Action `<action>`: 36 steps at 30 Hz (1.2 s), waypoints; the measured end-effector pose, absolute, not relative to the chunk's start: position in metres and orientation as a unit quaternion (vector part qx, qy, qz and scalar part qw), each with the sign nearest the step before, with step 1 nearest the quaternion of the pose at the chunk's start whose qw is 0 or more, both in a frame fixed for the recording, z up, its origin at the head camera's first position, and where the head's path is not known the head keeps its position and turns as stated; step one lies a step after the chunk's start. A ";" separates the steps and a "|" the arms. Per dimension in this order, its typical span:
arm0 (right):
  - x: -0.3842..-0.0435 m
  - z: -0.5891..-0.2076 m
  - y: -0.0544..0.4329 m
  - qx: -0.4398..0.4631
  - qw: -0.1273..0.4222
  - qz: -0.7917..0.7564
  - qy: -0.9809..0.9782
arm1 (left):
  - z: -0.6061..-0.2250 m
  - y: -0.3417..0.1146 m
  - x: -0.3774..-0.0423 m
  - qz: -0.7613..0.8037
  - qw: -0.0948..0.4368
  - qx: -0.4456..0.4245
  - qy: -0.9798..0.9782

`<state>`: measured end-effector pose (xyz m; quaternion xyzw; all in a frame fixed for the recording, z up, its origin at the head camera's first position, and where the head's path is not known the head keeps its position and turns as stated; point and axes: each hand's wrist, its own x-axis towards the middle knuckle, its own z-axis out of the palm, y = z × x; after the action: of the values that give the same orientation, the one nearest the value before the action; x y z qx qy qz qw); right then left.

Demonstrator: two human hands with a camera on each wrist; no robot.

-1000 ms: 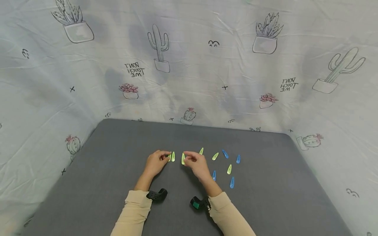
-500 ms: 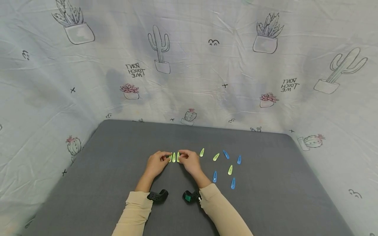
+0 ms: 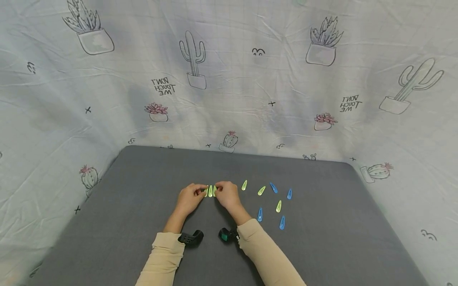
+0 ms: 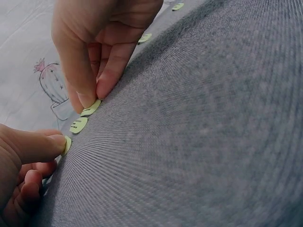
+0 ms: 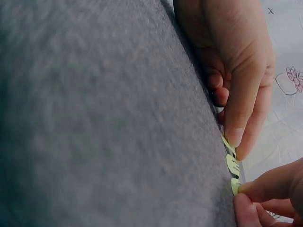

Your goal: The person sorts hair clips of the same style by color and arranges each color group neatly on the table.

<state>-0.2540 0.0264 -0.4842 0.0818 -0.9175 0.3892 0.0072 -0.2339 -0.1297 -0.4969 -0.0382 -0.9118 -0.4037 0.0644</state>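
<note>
Three yellow-green snap hair clips stand in a short row on the grey table, with both hands at its ends. My left hand (image 3: 188, 199) pinches the left clip (image 4: 67, 144) between thumb and fingers. My right hand (image 3: 228, 195) pinches the right clip (image 5: 235, 186) at the other end. Between them lies the middle clip (image 3: 210, 191), parallel to the others and untouched. In the head view the fingertips partly cover both outer clips. The left wrist view shows the held clips low against the cloth, close beside the middle one.
Right of my hands lie loose yellow-green clips (image 3: 244, 185) and several blue hair clips (image 3: 260, 214). The grey table (image 3: 143, 171) ends at a pale curtain (image 3: 236, 83) with cactus prints behind and at the sides. Black wrist cameras (image 3: 191, 238) hang below both cuffs.
My right hand has moved left with its clip, bringing it close beside the middle one. The loose clip behind that hand now shows fully. My left hand has stayed in place.
</note>
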 end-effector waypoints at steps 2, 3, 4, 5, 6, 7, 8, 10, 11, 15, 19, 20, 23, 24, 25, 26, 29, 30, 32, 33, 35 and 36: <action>-0.253 -0.484 0.025 0.080 0.013 0.383 -0.920 | -0.497 -0.130 -0.234 -0.404 0.063 -0.039 -0.912; -0.252 -0.483 0.025 0.081 0.018 0.382 -0.920 | -0.498 -0.130 -0.234 -0.404 0.063 -0.039 -0.912; -0.252 -0.484 0.025 0.080 0.019 0.383 -0.920 | -0.498 -0.130 -0.234 -0.404 0.062 -0.039 -0.912; -0.252 -0.485 0.025 0.080 0.023 0.384 -0.919 | -0.498 -0.130 -0.234 -0.403 0.062 -0.040 -0.912; -0.252 -0.485 0.025 0.080 0.026 0.387 -0.918 | -0.498 -0.130 -0.235 -0.402 0.063 -0.040 -0.913; -0.252 -0.486 0.026 0.077 0.027 0.392 -0.916 | -0.499 -0.130 -0.235 -0.401 0.063 -0.041 -0.913; -0.252 -0.487 0.027 0.076 0.028 0.398 -0.914 | -0.499 -0.130 -0.236 -0.401 0.063 -0.042 -0.913; -0.253 -0.489 0.030 0.074 0.026 0.413 -0.907 | -0.500 -0.130 -0.236 -0.399 0.065 -0.043 -0.914; -0.253 -0.489 0.031 0.073 0.025 0.421 -0.904 | -0.500 -0.130 -0.237 -0.397 0.066 -0.044 -0.914; -0.256 -0.488 0.039 0.076 0.016 0.455 -0.887 | -0.499 -0.129 -0.238 -0.398 0.070 -0.047 -0.914; -0.259 -0.481 0.047 0.074 0.002 0.481 -0.873 | -0.499 -0.130 -0.238 -0.399 0.071 -0.047 -0.913; -0.259 -0.479 0.050 0.071 -0.003 0.487 -0.870 | -0.499 -0.130 -0.238 -0.399 0.071 -0.046 -0.913; -0.260 -0.473 0.057 0.070 -0.008 0.497 -0.865 | -0.499 -0.130 -0.237 -0.398 0.072 -0.045 -0.914; -0.260 -0.471 0.060 0.070 -0.007 0.498 -0.864 | -0.499 -0.130 -0.237 -0.398 0.070 -0.045 -0.913; -0.260 -0.469 0.063 0.072 -0.007 0.502 -0.862 | -0.499 -0.130 -0.237 -0.398 0.069 -0.046 -0.914; -0.259 -0.467 0.066 0.071 -0.008 0.505 -0.860 | -0.498 -0.131 -0.237 -0.399 0.067 -0.046 -0.913; -0.256 -0.462 0.076 0.074 -0.006 0.514 -0.855 | -0.499 -0.131 -0.236 -0.399 0.061 -0.048 -0.914; -0.255 -0.461 0.080 0.074 -0.005 0.516 -0.853 | -0.499 -0.132 -0.236 -0.399 0.060 -0.049 -0.914; -0.253 -0.459 0.088 0.075 -0.002 0.523 -0.849 | -0.499 -0.132 -0.236 -0.400 0.058 -0.049 -0.913; -0.252 -0.458 0.092 0.077 0.000 0.526 -0.847 | -0.499 -0.132 -0.235 -0.401 0.058 -0.050 -0.913; -0.248 -0.456 0.100 0.082 0.003 0.531 -0.843 | -0.499 -0.132 -0.235 -0.403 0.058 -0.051 -0.912; -0.247 -0.455 0.103 0.083 0.005 0.534 -0.842 | -0.498 -0.132 -0.235 -0.404 0.059 -0.051 -0.912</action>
<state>-0.2466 0.1034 -0.4547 0.0826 -0.8416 0.5338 0.0046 -0.2352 -0.1321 -0.4985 -0.0514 -0.9116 -0.4035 0.0588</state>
